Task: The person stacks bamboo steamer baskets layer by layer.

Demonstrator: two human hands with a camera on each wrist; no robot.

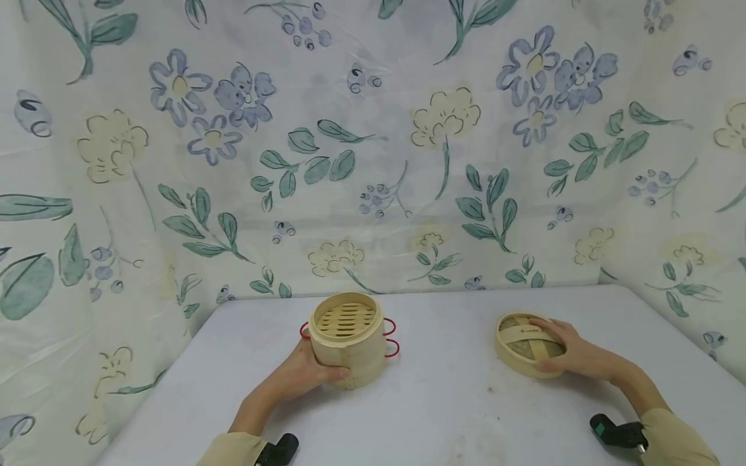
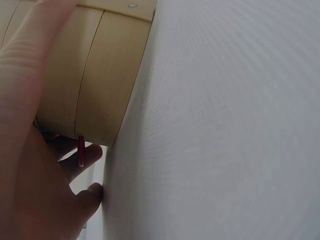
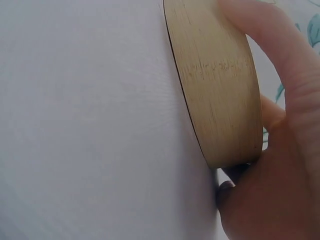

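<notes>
Left hand [image 1: 305, 374]: fingers and thumb curled round the lower wall of the bamboo steamer [image 1: 348, 346], thumb lying across the front near the base; a firm grasp, palm against the left side. In the left wrist view the palm fills the left of the frame and the fingertips [image 2: 92, 192] touch the table beside the steamer's base.

Right hand [image 1: 568, 353]: spread over the steamer lid [image 1: 524, 343], fingers arched across the top and thumb pressed on the near rim — grasping it, not lifted; the lid lies flat on the table [image 1: 443, 401]. The right wrist view shows the thumb along the lid's rim band.

Steamer stands upright at lower centre of the head frame, just left of the middle; lid at lower right, well apart from it.

Containers: the steamer is uncovered, the top tier holds nothing visible — only its slatted floor shows. The wall shows stacked bands, the seams clear in the left wrist view. Red wire handles [image 1: 389, 336] stick out on both sides.

Materials: pale bamboo, smooth bent-strip walls, round shape; lid top woven, with a flat strap across it. Table surface white, finely textured, a few faint marks. Floral cloth [image 1: 373, 149] — blue, yellow flowers, green leaves — hangs behind.
</notes>
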